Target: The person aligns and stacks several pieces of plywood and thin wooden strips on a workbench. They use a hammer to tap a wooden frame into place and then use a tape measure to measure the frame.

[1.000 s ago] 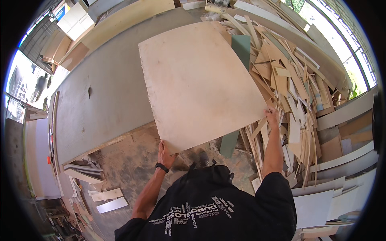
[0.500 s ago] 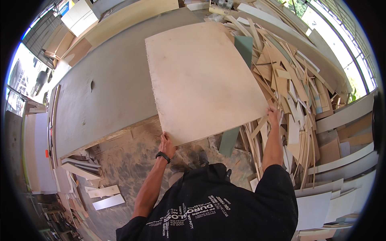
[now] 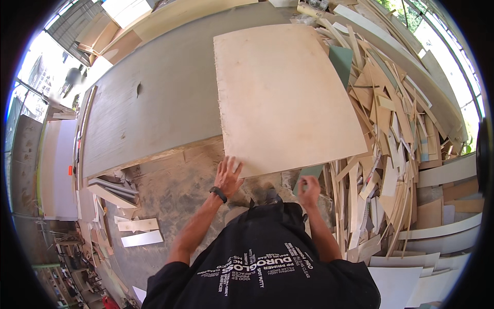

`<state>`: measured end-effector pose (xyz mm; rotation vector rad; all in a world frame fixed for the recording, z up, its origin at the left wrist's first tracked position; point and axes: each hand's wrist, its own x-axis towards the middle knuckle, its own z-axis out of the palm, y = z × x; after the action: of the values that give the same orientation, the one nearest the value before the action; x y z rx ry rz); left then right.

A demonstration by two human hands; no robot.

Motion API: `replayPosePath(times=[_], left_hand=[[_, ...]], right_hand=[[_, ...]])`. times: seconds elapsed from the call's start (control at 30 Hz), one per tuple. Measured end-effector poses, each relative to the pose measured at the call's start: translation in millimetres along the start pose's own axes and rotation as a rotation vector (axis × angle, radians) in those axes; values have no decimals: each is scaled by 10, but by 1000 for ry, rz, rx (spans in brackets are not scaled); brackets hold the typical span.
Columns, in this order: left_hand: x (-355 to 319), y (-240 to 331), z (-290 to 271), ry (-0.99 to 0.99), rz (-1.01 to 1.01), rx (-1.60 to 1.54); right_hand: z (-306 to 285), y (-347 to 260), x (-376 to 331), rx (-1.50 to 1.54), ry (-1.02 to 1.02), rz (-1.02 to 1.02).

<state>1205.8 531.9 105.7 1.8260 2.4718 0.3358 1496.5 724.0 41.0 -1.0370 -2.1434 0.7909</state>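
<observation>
A large pale plywood sheet (image 3: pixel 288 103) lies over the near right part of a wide grey tabletop (image 3: pixel 164 92), its near end jutting past the table edge. Its left edge looks rough and splintered. My left hand (image 3: pixel 228 175), with a black band on its wrist, touches the sheet's near left corner, fingers spread. Off the sheet, just below its near edge, is my right hand (image 3: pixel 309 191). Its fingers are curled in and slightly blurred; whatever they may hold is hidden. A green board (image 3: pixel 340 64) shows partly beneath the sheet.
A tangled heap of wood offcuts (image 3: pixel 386 118) fills the right side, close to the sheet. Small boards (image 3: pixel 141 238) lie on the dusty floor (image 3: pixel 170 206) at left. Stacked panels (image 3: pixel 442 226) stand at lower right. A white panel (image 3: pixel 59 170) leans at far left.
My right hand has let go of the sheet's near right corner and come in toward my body. The left hand's fingers have spread at its corner. The whole view has shifted.
</observation>
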Motion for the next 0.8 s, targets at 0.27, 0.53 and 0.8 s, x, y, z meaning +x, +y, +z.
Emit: replayPosePath(times=[0.27,0.53,0.8], left_hand=[[292,55,-761,152,432,47],[537,80,-1575,313,493,77],[552,34,-1684,341,527,-2]], right_hand=[[461,-825,223,-305,-173,-222],[1405,-902,1033,-177,-318,53],[-296,-727,174,-474,-349,401]])
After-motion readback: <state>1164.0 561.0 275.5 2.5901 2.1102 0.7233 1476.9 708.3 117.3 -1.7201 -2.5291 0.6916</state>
